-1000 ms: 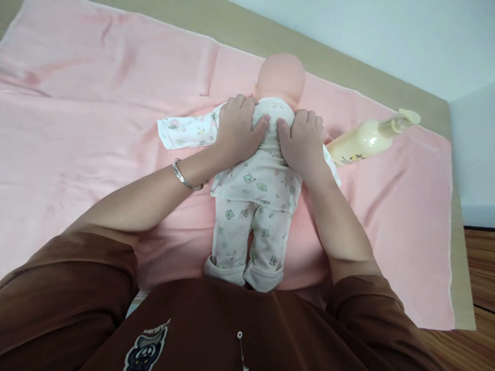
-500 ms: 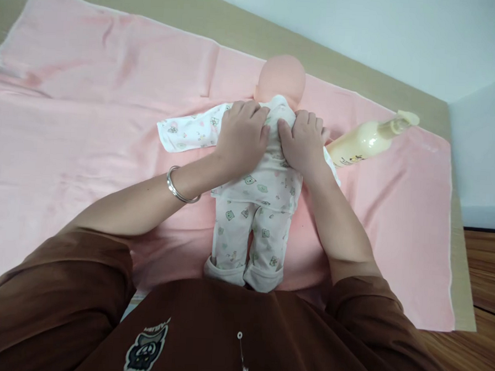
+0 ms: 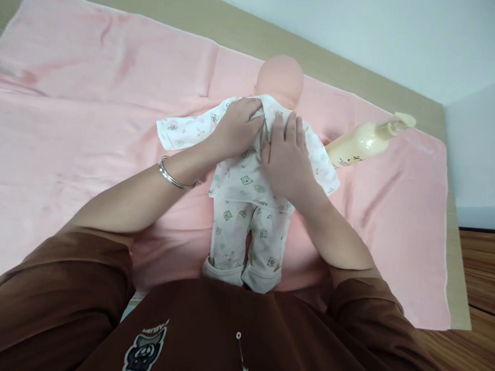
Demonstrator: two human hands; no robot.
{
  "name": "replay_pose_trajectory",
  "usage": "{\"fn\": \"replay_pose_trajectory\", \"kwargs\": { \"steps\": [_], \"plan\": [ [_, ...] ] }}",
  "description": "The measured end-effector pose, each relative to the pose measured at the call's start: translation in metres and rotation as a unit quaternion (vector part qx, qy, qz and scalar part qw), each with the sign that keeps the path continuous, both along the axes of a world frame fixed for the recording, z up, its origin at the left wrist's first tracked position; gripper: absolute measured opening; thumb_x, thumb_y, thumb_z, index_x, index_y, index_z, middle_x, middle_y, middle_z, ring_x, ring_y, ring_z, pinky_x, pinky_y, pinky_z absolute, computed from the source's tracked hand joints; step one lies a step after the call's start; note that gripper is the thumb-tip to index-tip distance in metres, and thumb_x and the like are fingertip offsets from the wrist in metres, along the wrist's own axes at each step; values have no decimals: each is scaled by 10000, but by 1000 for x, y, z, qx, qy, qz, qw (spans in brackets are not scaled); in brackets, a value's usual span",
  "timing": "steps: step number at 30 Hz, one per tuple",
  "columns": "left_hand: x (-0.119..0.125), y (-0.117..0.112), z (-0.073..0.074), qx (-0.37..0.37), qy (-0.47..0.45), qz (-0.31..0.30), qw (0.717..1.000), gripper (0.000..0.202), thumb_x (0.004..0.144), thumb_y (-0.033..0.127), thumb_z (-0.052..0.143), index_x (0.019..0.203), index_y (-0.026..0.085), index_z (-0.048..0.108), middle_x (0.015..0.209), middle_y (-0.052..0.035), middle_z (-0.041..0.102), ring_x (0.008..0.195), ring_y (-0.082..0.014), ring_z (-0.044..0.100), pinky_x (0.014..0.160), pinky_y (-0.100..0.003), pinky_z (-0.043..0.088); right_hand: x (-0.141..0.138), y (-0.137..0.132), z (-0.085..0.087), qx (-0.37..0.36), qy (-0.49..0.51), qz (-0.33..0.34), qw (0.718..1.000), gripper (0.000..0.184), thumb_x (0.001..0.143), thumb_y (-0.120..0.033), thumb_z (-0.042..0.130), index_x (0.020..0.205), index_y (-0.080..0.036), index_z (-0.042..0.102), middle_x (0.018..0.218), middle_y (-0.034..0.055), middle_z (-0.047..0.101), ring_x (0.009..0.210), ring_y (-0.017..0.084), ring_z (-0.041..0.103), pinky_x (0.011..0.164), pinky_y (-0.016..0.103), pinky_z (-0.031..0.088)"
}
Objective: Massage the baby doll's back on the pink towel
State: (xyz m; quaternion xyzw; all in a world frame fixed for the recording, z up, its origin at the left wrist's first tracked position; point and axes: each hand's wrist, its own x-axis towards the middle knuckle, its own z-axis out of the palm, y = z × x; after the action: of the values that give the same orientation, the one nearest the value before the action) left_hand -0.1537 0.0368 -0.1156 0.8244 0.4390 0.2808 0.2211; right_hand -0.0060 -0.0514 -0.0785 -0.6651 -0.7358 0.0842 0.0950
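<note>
Hands point(image 3: 288, 160) on doll point(image 3: 244, 180), bottle lettering point(image 3: 351, 160) unreadable, shirt lettering point(image 3: 156, 327) blurred

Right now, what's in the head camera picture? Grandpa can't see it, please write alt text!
A doll lies face down in a white printed outfit on a pink cloth, with a person's left hand and right hand on its back. A pale yellow pump bottle is beside it, to the right.

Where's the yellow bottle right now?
In the head view, the yellow bottle is on the pink cloth, to the right of the doll, beyond the right hand.
</note>
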Motion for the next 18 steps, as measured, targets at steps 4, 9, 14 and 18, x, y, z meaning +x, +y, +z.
{"fn": "replay_pose_trajectory", "kwargs": {
  "steps": [4,9,14,18],
  "plan": [
    [4,-5,-2,7,17,60,998,376,1109,354,325,1286,249,639,1395,-141,678,1410,-324,589,1255,-552,443,-5,2,8,-26,19,19,999,628,1056,-231,304,1676,-131,307,1808,163,202,1728,364,89,1406,634,184],
    [12,-35,12,28,81,71,994,478,1091,270,345,1482,100,561,1565,-218,574,1540,-361,487,1355,-531,321,11,31,19,-104,72,-12,992,705,1027,-184,338,1715,-86,216,1828,159,134,1736,331,32,1438,533,79],
    [15,-58,17,53,83,67,993,498,1062,218,408,1524,88,537,1646,-216,514,1591,-401,426,1344,-583,326,32,49,-1,-42,83,34,995,679,1050,-304,328,1692,-94,253,1824,164,149,1734,322,79,1427,566,110],
    [14,-50,11,69,46,68,994,416,1053,231,398,1383,159,639,1521,-155,635,1474,-357,551,1276,-567,424,34,38,-6,-4,28,71,997,678,1077,-400,308,1692,-121,248,1802,181,222,1705,392,188,1376,679,192]
  ]
}}
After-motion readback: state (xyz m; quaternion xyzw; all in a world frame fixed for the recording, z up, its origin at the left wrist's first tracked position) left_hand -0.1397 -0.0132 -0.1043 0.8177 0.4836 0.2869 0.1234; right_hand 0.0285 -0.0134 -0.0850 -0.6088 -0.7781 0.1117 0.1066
